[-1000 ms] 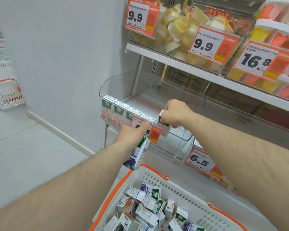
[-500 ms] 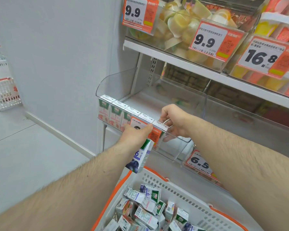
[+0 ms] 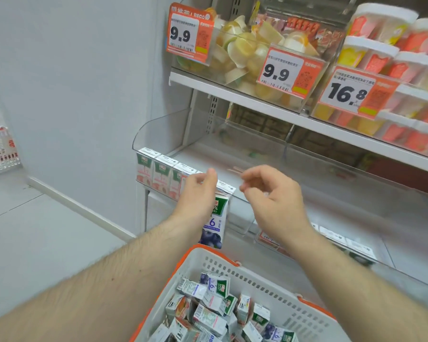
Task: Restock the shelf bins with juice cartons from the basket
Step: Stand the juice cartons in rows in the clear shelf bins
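The clear shelf bin (image 3: 158, 129) sits on the middle shelf, below the shelf of fruit cups (image 3: 245, 45). Along its front wall stands a row of small white-and-green juice cartons (image 3: 162, 172) with pink fruit pictures; three show plainly left of the hands, and one more top (image 3: 225, 186) peeks out between the hands. Below and in front of the bin, the white basket (image 3: 269, 280) with orange rim holds a jumbled heap of cartons, too tangled to count. Above the bin hang three orange price tags, two reading 9.9 (image 3: 187, 35) and one 16.8 (image 3: 349, 93). The left hand (image 3: 198, 196), in front of the bin's front wall, grips a blueberry carton (image 3: 214, 223) upright, hiding part of the row. The right hand (image 3: 272, 196), just right of it, holds nothing, fingers loosely curled.
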